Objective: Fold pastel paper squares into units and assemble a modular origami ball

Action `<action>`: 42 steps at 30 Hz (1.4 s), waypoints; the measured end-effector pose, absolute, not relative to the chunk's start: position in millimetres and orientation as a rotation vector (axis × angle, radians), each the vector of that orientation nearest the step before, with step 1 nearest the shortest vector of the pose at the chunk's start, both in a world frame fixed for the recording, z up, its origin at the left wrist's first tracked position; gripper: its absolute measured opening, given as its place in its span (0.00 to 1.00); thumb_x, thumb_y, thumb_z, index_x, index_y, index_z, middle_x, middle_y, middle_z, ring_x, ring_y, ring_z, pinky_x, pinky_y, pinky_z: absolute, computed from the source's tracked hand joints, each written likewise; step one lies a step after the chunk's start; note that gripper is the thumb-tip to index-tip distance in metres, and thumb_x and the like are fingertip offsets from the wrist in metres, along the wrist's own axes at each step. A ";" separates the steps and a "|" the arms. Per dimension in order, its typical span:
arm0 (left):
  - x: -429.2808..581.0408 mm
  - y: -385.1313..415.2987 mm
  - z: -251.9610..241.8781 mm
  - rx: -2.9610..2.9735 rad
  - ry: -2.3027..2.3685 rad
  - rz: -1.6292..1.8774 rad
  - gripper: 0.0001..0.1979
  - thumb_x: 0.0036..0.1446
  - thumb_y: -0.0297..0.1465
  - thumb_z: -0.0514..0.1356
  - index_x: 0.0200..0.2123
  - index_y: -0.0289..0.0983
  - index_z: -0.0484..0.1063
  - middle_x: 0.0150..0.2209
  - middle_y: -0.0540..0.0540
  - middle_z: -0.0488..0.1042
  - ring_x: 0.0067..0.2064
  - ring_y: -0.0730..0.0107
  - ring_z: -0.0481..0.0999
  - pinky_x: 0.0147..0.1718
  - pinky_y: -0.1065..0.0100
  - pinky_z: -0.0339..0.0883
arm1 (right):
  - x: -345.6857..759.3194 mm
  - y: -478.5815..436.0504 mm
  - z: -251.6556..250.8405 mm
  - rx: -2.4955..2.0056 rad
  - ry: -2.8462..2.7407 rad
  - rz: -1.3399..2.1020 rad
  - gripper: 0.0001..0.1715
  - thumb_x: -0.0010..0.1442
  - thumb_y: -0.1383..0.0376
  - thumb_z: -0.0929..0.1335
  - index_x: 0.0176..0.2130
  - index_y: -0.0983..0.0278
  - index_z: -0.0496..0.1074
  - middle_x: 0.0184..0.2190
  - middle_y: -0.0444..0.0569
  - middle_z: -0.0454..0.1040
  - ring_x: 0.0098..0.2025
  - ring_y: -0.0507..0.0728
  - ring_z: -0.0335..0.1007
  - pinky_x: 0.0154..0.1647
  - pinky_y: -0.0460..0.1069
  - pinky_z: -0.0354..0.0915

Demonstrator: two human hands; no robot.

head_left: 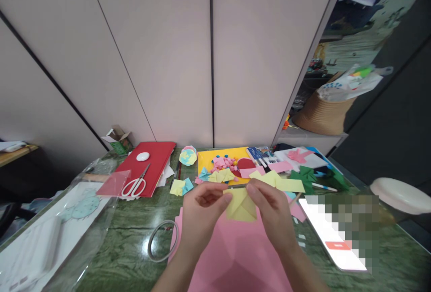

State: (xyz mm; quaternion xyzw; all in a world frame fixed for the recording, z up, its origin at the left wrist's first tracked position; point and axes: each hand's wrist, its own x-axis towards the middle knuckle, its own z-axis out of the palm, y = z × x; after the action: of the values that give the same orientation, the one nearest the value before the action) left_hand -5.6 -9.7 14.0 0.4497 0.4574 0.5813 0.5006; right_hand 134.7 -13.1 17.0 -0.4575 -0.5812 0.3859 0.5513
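Note:
Between my two hands is a folded piece of yellow paper [241, 206], with crease lines and overlapping flaps showing on its face. My left hand [205, 209] pinches its upper left edge between thumb and fingers. At the upper right edge, my right hand [271, 209] grips the same paper with thumb and forefinger. Below them lies a large pink sheet [239, 256] on the green table. Just beyond my hands are folded yellow paper pieces [220, 175] and a yellow strip [289, 184].
Left of the pink sheet lies a roll of tape [150, 242]. White-handled scissors [134, 187] rest on a red folder [151, 152]. Behind are a yellow sheet [204, 159] with small pink pieces and green folded paper [305, 174]. A lit phone [323, 224] lies at right.

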 end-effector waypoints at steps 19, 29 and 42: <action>-6.0 -9.1 14.7 1.101 1.131 1.411 0.06 0.40 0.28 0.67 0.26 0.35 0.77 0.22 0.49 0.74 0.24 0.77 0.71 0.24 0.77 0.67 | 134.7 -12.6 13.4 -1.200 -1.358 0.698 0.20 0.59 0.57 0.63 0.20 0.63 0.60 0.19 0.41 0.59 0.25 0.52 0.57 0.26 0.46 0.54; -6.8 -7.0 14.8 1.094 1.124 1.422 0.06 0.40 0.29 0.67 0.26 0.35 0.77 0.22 0.49 0.76 0.24 0.76 0.72 0.24 0.76 0.67 | 134.8 -11.1 8.6 -1.071 -1.457 0.953 0.21 0.62 0.54 0.57 0.27 0.64 0.67 0.24 0.44 0.63 0.28 0.53 0.60 0.29 0.47 0.58; -7.0 -5.3 12.5 1.076 1.120 1.497 0.07 0.42 0.30 0.67 0.26 0.34 0.75 0.20 0.50 0.74 0.22 0.77 0.70 0.22 0.76 0.65 | 131.2 -10.2 17.0 -1.103 -1.505 1.164 0.16 0.54 0.55 0.65 0.26 0.66 0.69 0.24 0.44 0.66 0.28 0.52 0.59 0.26 0.45 0.57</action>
State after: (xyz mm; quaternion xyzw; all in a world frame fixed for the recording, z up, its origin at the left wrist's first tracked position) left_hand -7.0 -5.3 12.5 0.4396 0.4575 0.6117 0.4724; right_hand 131.2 -10.2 17.0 -0.4468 -0.6099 0.4715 0.4539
